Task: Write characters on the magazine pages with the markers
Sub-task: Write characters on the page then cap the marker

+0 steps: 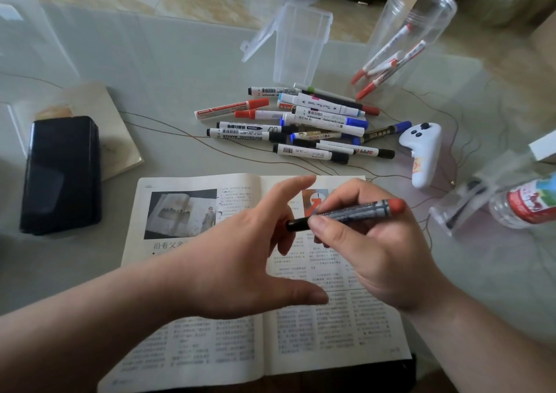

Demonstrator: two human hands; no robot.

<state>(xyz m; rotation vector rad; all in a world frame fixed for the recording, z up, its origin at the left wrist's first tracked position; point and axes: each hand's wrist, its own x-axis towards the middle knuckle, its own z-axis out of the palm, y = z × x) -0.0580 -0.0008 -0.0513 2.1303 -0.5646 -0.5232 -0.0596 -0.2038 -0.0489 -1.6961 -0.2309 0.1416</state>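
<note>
An open magazine (210,347) lies flat at the near edge of the table, with printed columns and a grey photo on its left page. My right hand (382,260) grips a grey marker (355,212) with a red end cap, held level above the right page, its black end pointing left. My left hand (240,257) hovers over the magazine's middle with fingers spread, its fingertips close to the marker's black end. Whether they touch it is unclear. A loose pile of markers (307,125) with red, blue and black caps lies beyond the magazine.
A dark case (60,173) rests on a booklet (120,140) at the left. Behind the pile stand an open clear box (298,49) and a clear jar (403,40) holding red-capped markers. A white controller (422,155) and a plastic bottle (529,203) lie at the right.
</note>
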